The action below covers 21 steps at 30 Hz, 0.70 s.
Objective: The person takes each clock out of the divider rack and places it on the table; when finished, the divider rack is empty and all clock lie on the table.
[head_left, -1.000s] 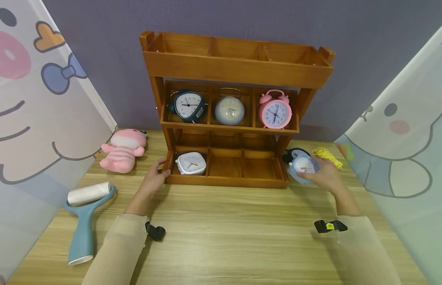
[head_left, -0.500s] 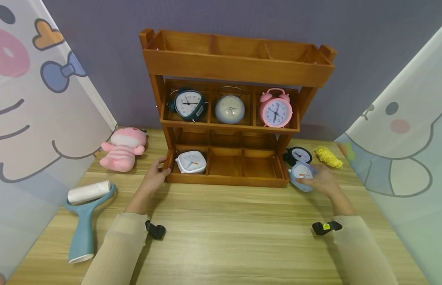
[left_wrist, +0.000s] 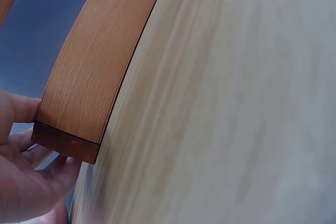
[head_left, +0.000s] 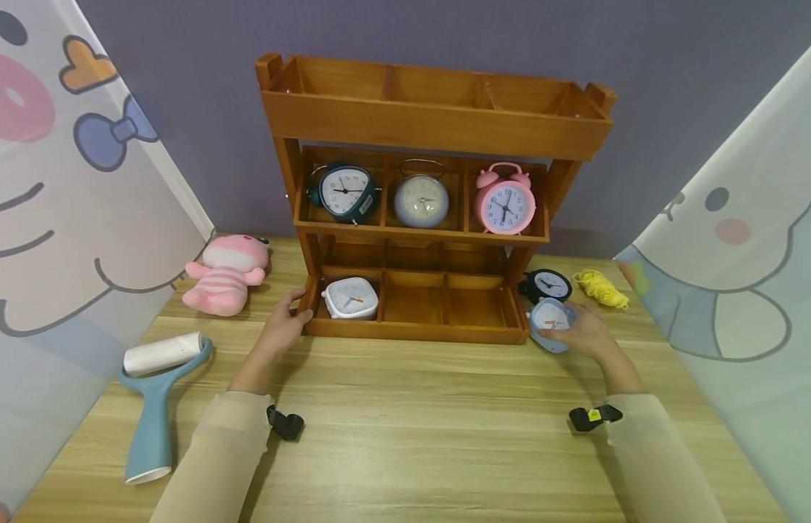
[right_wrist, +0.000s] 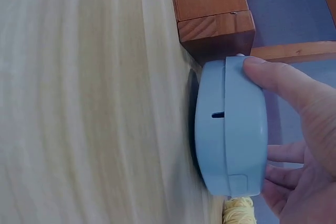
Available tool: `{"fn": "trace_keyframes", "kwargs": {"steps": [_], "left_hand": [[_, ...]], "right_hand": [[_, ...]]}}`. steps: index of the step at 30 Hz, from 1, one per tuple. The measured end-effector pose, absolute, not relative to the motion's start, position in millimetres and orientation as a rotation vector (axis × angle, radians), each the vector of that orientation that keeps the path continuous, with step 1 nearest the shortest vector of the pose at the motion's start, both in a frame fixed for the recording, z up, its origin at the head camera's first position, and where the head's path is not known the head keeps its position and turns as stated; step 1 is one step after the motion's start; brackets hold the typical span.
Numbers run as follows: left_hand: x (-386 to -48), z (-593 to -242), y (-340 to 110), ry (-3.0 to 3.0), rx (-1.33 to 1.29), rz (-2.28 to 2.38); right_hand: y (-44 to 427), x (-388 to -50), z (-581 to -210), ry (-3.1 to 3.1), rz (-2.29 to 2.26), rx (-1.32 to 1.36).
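The left hand (head_left: 283, 330) grips the lower left corner of the wooden shelf (head_left: 415, 333); in the left wrist view, its thumb and fingers (left_wrist: 63, 174) lie round the end of the board (left_wrist: 100, 66). Beside the shelf's lower right corner, the right hand (head_left: 588, 333) holds a light blue clock (head_left: 551, 319), face up and slightly tilted. The right wrist view shows the blue clock (right_wrist: 231, 129) close to the shelf corner (right_wrist: 215, 30), with the thumb on its upper edge and the fingers behind it. A black clock (head_left: 551, 284) stands just behind the blue one.
A white clock (head_left: 352, 298) sits in the bottom left compartment. Dark green (head_left: 345, 192), lavender (head_left: 421, 202) and pink (head_left: 506, 207) clocks fill the middle tier. Yellow yarn (head_left: 602, 288) lies at right; a pink plush (head_left: 225, 276) and a blue-handled roller (head_left: 153, 407) lie at left.
The right hand has brought the blue clock slightly left and toward the front, uncovering the black clock behind it. The left hand stays on the shelf corner.
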<state>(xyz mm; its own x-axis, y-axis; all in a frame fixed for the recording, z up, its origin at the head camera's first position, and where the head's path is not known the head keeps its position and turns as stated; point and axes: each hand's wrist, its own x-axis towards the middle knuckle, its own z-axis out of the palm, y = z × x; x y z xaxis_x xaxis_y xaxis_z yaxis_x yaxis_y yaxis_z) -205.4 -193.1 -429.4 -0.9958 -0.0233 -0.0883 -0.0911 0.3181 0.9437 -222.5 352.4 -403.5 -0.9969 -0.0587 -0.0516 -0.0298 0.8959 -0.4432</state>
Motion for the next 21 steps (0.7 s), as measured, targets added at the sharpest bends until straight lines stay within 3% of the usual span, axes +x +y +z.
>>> {"fn": "trace_keyframes", "kwargs": {"steps": [21], "left_hand": [[-205.9, -430.0, -192.5, 2.494, -0.115, 1.799]], "right_hand": [[336.2, -220.6, -388.0, 2.931, -0.734, -0.089]]}}
